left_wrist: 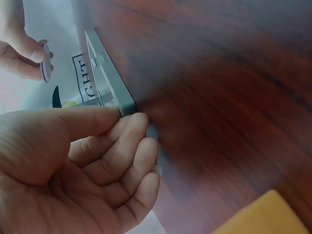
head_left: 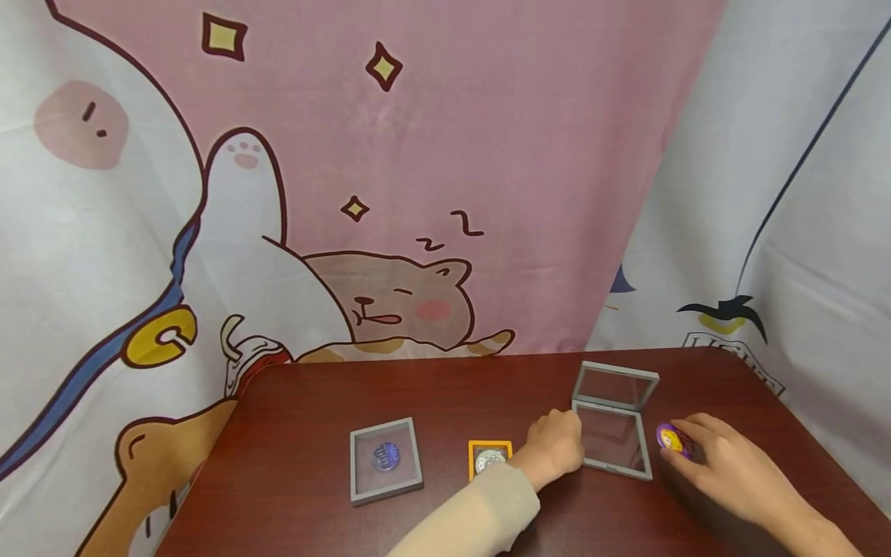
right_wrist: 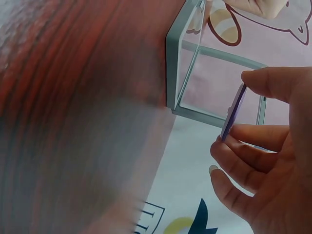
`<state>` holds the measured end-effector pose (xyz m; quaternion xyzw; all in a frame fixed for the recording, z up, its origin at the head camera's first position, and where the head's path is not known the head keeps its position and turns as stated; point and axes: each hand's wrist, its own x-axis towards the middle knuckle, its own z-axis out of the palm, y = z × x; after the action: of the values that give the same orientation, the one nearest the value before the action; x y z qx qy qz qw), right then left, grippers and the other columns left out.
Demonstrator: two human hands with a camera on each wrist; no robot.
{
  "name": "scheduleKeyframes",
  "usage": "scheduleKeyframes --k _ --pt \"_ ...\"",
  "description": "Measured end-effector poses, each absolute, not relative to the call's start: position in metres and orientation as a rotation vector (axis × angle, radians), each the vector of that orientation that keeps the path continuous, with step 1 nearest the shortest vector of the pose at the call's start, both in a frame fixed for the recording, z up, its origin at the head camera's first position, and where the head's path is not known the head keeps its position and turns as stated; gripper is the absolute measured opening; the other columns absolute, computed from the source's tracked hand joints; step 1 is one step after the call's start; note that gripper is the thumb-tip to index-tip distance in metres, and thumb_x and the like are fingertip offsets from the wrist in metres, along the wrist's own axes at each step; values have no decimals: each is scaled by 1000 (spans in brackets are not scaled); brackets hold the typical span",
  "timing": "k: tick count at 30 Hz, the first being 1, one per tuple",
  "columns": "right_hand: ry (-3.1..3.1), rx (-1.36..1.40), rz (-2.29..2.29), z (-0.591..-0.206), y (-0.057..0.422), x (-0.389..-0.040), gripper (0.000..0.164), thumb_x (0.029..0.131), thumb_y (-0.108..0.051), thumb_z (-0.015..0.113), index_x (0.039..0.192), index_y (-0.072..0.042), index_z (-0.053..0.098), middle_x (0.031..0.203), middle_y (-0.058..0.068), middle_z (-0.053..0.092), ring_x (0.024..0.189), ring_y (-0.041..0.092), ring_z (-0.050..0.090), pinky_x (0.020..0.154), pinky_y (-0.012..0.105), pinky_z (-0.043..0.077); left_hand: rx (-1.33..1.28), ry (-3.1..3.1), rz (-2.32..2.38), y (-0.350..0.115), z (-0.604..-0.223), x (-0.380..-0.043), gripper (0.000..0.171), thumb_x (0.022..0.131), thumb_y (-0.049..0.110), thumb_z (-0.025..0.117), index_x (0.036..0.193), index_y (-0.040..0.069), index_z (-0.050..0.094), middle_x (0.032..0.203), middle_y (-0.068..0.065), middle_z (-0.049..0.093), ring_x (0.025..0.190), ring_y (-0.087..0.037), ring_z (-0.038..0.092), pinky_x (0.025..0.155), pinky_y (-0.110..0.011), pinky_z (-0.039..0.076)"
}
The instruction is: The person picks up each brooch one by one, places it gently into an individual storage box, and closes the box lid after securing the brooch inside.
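Note:
On the right of the table stands a grey display case (head_left: pixel 616 437) with its clear lid (head_left: pixel 616 385) raised. My left hand (head_left: pixel 553 442) pinches the left side of this case's base between thumb and fingers, seen close up in the left wrist view at the grey frame (left_wrist: pixel 114 80). To the case's right, my right hand (head_left: pixel 727 464) holds a round purple and yellow badge (head_left: pixel 670 439) by its rim. In the right wrist view the badge (right_wrist: pixel 234 112) appears edge-on, between thumb and fingers, apart from the case.
A second grey case (head_left: pixel 353 464), closed, lies at the left with a round blue badge (head_left: pixel 386 456) in it. By my left sleeve (head_left: pixel 480 510) is a small orange frame (head_left: pixel 490 442), partly covered, holding a pale round piece (head_left: pixel 490 459). A printed curtain (head_left: pixel 543 193) hangs behind the table.

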<state>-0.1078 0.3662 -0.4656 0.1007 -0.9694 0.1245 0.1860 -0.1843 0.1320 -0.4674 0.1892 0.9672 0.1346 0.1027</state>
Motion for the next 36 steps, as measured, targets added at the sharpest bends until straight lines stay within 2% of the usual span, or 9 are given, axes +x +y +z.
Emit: scheduleKeyframes --k 3,5,10,13,20,28,36 --pt "-2696 308 369 -466 364 -110 39 78 -29 91 105 -5 77 106 -1 68 89 13 61 76 22 47 533 2841 433 132 -468 -185 22 92 24 78 73 17 68 70 4 61 63 -14 56 58 -30 47" --pt "-2692 310 388 -465 362 -111 38 78 -29 91 105 -6 77 105 -3 67 88 11 60 75 19 46 522 2840 442 132 -468 -184 22 91 23 78 73 17 68 71 4 62 64 -14 57 59 -31 47" --pt "-2724 293 418 -464 356 -113 39 80 -30 90 107 -4 76 106 -2 66 88 10 59 72 33 53 524 2838 434 131 -467 -183 22 89 23 79 72 18 67 73 4 63 66 -15 58 60 -32 48" --pt "-2744 286 445 -464 352 -114 41 82 -30 89 109 -3 76 107 0 66 89 12 60 72 37 54 527 2835 415 131 -466 -182 23 89 24 79 71 18 67 73 4 63 66 -15 58 59 -32 48" --pt "-2793 291 513 -462 343 -119 45 86 -31 87 114 1 74 112 4 66 93 18 62 75 40 55 527 2847 378 132 -466 -181 22 88 28 81 72 19 69 78 4 67 70 -16 63 60 -33 50" --pt "-2759 334 496 -463 330 -126 44 82 -28 89 113 0 75 108 2 66 91 16 62 75 43 55 530 2857 394 129 -466 -178 25 86 29 82 69 19 67 74 4 65 66 -15 60 57 -33 48" --pt "-2828 355 494 -466 323 -134 48 85 -31 87 114 3 73 112 11 67 94 25 65 78 51 56 550 2860 377 131 -470 -179 22 83 29 84 72 19 69 79 3 70 69 -17 64 58 -35 50"
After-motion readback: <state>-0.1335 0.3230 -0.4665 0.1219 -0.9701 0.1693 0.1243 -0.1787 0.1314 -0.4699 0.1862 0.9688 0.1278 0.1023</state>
